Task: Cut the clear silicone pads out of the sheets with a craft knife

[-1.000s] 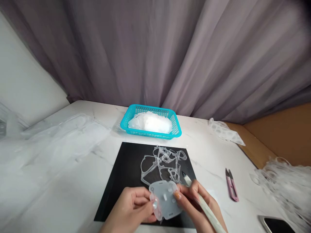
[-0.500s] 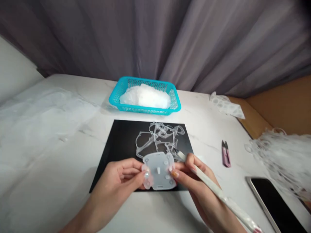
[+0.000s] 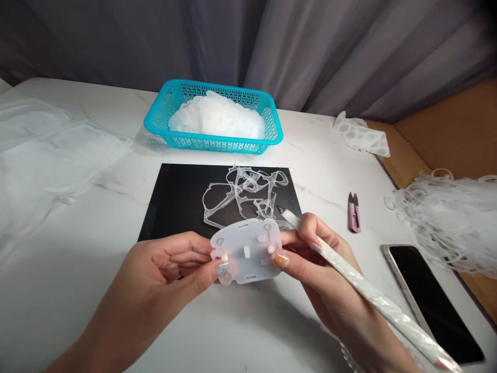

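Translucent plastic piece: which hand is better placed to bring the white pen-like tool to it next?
Probably the right hand: it holds the white pen-like tool and one side of the translucent plastic piece. The left hand holds only the piece's opposite side, so could steady it.

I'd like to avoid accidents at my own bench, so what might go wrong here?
1. The right hand grips both the translucent piece and a pen-like tool, so turning the piece could swing the tool's dark tip and perhaps scratch something.
2. That tip appears close to the tangled clear strips, so it might snag them.
3. Both hands pinch the piece only near its edges; if the left hand loosens, it may slip.
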Available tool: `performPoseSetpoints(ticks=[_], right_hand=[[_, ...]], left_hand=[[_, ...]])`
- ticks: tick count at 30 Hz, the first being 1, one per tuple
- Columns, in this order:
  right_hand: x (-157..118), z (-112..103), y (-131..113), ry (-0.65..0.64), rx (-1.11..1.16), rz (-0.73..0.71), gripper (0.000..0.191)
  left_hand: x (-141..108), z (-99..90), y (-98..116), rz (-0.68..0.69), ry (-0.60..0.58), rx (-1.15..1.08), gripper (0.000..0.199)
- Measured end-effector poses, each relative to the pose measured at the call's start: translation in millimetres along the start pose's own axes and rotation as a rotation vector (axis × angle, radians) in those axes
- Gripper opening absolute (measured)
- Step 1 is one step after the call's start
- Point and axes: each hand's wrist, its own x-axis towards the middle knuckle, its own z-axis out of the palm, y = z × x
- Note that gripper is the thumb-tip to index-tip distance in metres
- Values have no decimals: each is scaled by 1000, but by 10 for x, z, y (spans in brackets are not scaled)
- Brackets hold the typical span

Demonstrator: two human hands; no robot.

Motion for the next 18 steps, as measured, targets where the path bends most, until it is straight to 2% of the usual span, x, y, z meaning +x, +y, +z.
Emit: performPoseSetpoints(ticks=[5, 10, 14, 18], right_hand=[[-10, -2, 5, 22, -42, -24, 48], [-16, 1, 0, 7, -56, -36, 46], [23, -30, 2, -6, -28, -42, 44], [49, 5, -7, -9, -45, -79, 40]], left_hand=[[5, -39, -11, 37, -5, 91, 15], [16, -80, -13, 23, -77, 50, 14], [73, -83, -38, 41, -120, 1, 23], [175, -125, -147, 118, -163, 13, 39]])
